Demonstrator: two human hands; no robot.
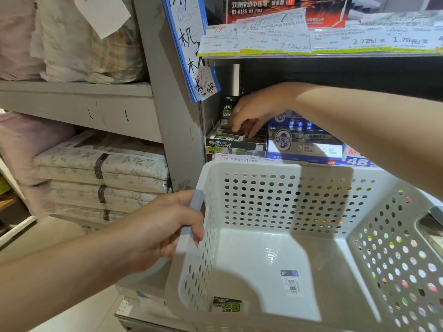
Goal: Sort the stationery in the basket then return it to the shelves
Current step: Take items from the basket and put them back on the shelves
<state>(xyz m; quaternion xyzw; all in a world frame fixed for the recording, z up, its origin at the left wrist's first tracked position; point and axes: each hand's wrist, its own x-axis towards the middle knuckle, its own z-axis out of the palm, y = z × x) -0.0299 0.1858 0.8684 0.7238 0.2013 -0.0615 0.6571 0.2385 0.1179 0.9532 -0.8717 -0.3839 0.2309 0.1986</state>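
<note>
A white perforated plastic basket (275, 255) fills the lower right. My left hand (165, 226) grips its grey-blue handle on the left rim. One small black-and-green eraser pack (227, 304) lies at the basket's near left corner. My right hand (254, 116) reaches into the dark shelf above the basket, fingers curled on a small black-and-green eraser pack (231, 135) at the top of a black display box (236, 146) of the same packs.
Blue-and-white stationery boxes (302, 140) stand right of the black box. Price tags (311, 41) line the shelf edge above. A hanging blue-edged paper sign (189, 44) hangs at the upright. Grey shelves (79, 92) on the left hold folded bedding.
</note>
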